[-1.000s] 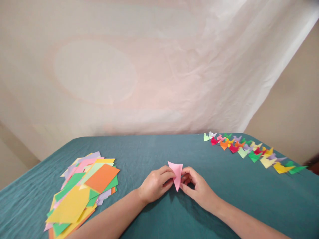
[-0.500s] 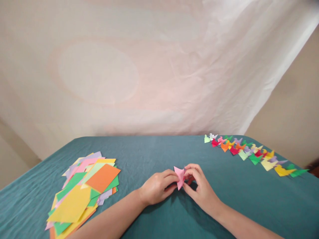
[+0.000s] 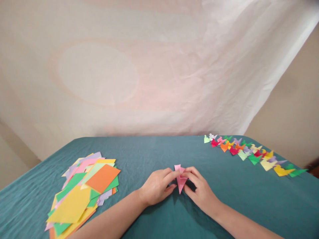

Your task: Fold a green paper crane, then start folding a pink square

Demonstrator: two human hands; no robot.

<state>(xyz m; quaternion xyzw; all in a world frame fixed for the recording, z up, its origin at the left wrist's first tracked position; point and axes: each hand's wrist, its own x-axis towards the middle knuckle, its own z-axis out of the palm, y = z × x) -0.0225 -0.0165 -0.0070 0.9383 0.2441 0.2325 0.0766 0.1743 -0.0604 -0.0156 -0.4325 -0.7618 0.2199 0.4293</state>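
Observation:
A small piece of folded pink paper (image 3: 181, 183) is held between both hands just above the cloth, its narrow point directed toward me. My left hand (image 3: 159, 186) pinches its left side, with the index finger laid across the upper part. On the other side, my right hand (image 3: 198, 187) grips the paper's right edge between thumb and bent fingers. The fingertips cover part of the folds, so the paper's full shape is hidden.
Loose sheets of coloured paper (image 3: 72, 204) lie in an untidy pile at the left. Several folded paper birds (image 3: 255, 158) stand in slanting rows along the right edge. A dark green cloth (image 3: 147, 151) covers the table, and a pale sheet (image 3: 159, 73) hangs behind it.
The pink paper has turned and its folds look different: it now shows a long narrow shape pointing toward me. My left index finger has moved further across it.

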